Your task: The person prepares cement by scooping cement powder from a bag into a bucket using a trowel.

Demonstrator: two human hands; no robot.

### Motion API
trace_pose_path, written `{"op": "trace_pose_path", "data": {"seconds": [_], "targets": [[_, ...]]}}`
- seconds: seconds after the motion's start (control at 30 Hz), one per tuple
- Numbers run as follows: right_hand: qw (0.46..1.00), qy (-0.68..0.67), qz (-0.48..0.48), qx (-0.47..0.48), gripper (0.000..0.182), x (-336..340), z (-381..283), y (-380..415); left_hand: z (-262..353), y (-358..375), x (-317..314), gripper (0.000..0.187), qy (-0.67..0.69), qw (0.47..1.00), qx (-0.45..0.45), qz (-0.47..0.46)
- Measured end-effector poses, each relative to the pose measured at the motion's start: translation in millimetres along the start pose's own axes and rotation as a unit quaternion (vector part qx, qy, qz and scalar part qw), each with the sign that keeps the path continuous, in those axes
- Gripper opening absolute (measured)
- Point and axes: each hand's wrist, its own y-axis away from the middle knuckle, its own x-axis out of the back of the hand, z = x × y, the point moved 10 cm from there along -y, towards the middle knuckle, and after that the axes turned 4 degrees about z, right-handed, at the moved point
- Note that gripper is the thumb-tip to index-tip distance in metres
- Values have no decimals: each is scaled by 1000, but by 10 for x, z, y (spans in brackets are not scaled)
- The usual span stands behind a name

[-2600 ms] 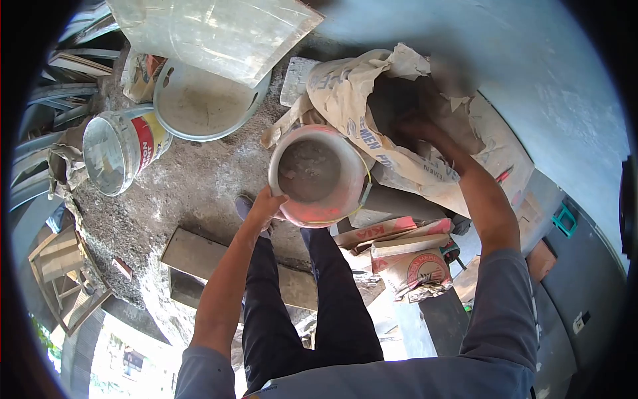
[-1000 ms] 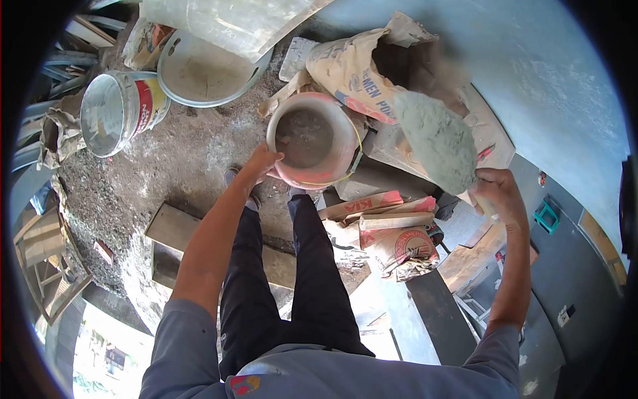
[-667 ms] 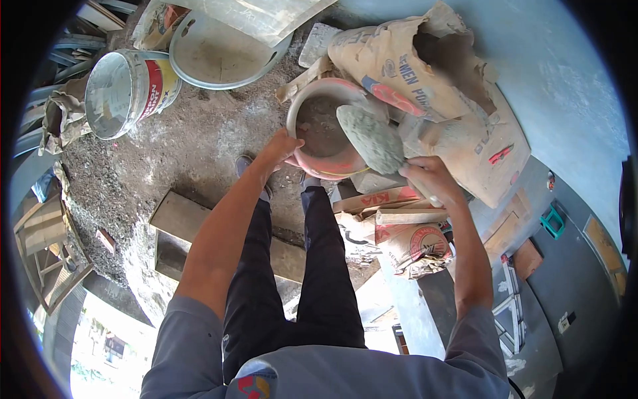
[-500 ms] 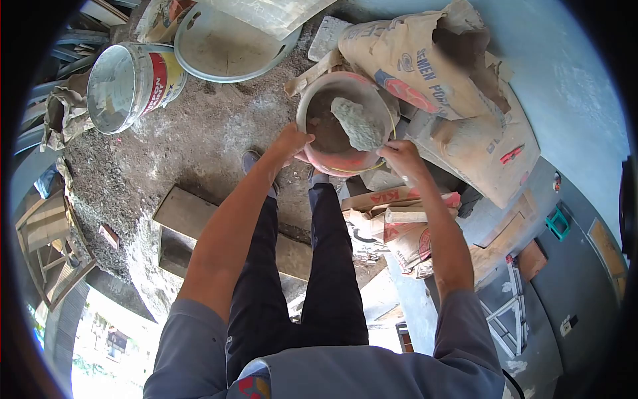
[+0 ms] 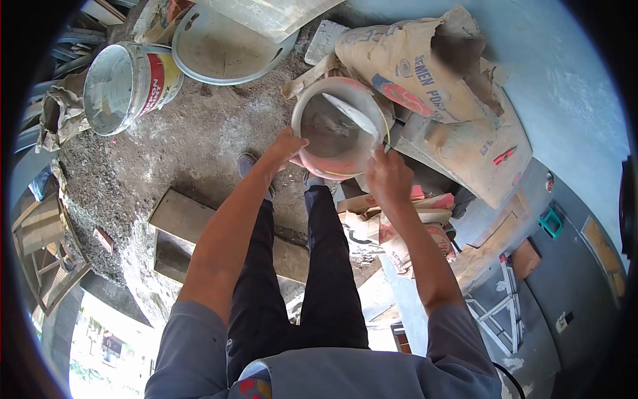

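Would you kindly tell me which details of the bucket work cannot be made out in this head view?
- Trowel handle: hidden inside the right hand.
- Pink bucket base: covered by its own body and the left hand.
- Cement sack lettering: cut short by folds in the paper.
- Depth of cement in the bucket: shadowed, cannot tell.

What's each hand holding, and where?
Left hand grips the pink bucket by its near rim. Right hand holds the trowel by its handle.

Gritty dirt floor (image 5: 193, 143), pale blue wall (image 5: 565, 86), wooden plank (image 5: 199, 223), bright daylight
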Motion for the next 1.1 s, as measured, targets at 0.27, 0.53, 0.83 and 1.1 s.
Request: {"op": "trace_pose_path", "data": {"seconds": [0.27,0.53,0.83,1.1], "targets": [[993,-48,84,-71,32,2805,689,236,53,7,-19,59,18,1000,-1,13],[979,202,6,-13,35,2396,1503,-1113,102,-7,-41,56,35,999,-11,-2],[955,227,-56,185,16,0,1598,-2580,90,7,-19,58,26,999,-17,-9],[910,274,-140,277,25,242,896,-2472,134,24,-77,58,28,999,2,-16]]}}
